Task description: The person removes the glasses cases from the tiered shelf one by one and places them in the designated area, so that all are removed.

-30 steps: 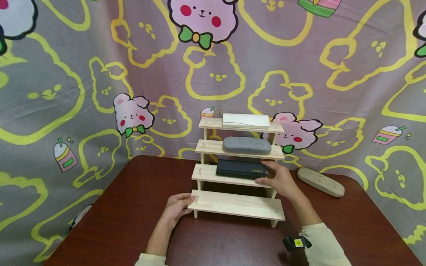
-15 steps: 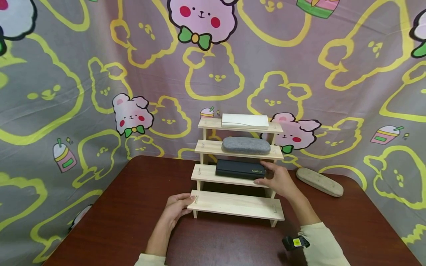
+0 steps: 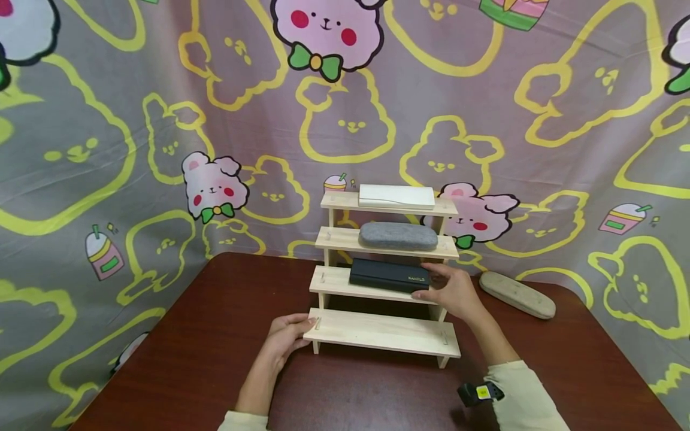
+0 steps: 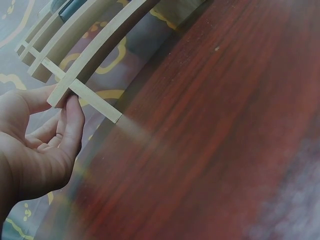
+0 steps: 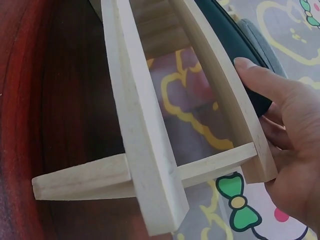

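Cartoon-print cloth backs the brown table; at frame centre the right hand pinches the black case on the second-lowest tier, best slid level while left hand fingers curl, bracing the wooden rack.

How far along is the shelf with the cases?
Three steps look filled: white case on top, grey case below, black case on the third. In hand: the right hand holds the black case's end; the left hand steadies the rack. Left: the bottom step is bare, and a beige case lies on the table.
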Demonstrator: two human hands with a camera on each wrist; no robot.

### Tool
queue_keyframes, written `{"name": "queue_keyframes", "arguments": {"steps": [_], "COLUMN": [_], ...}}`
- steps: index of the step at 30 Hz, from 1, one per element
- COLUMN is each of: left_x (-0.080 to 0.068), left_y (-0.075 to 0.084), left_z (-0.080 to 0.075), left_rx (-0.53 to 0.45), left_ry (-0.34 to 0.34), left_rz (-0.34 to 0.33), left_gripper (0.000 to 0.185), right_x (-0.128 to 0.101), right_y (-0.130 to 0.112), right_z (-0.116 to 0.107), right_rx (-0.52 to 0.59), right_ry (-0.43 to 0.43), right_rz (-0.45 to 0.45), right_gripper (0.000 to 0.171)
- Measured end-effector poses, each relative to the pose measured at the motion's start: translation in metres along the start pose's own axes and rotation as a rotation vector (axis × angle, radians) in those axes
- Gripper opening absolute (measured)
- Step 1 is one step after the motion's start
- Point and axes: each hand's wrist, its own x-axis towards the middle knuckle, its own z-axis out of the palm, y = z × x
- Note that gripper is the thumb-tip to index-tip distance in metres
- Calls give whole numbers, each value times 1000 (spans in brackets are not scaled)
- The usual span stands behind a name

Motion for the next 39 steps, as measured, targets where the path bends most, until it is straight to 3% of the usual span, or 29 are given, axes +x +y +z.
{"name": "queue_keyframes", "arguments": {"steps": [16, 39], "left_x": [2, 1], "left_y": [-1, -1], "left_z": [0, 0], "left_rx": [-10, -9], "left_ry": [20, 23], "left_rz": [-2, -6], "left_gripper": [39, 39], "right_x": [-5, -9], "right_y": [3, 4], "right_z": [0, -2], "right_rx": [44, 79], "right_ry": [48, 72], "right_rz": [-38, -24], "right_gripper": [70, 67]}}
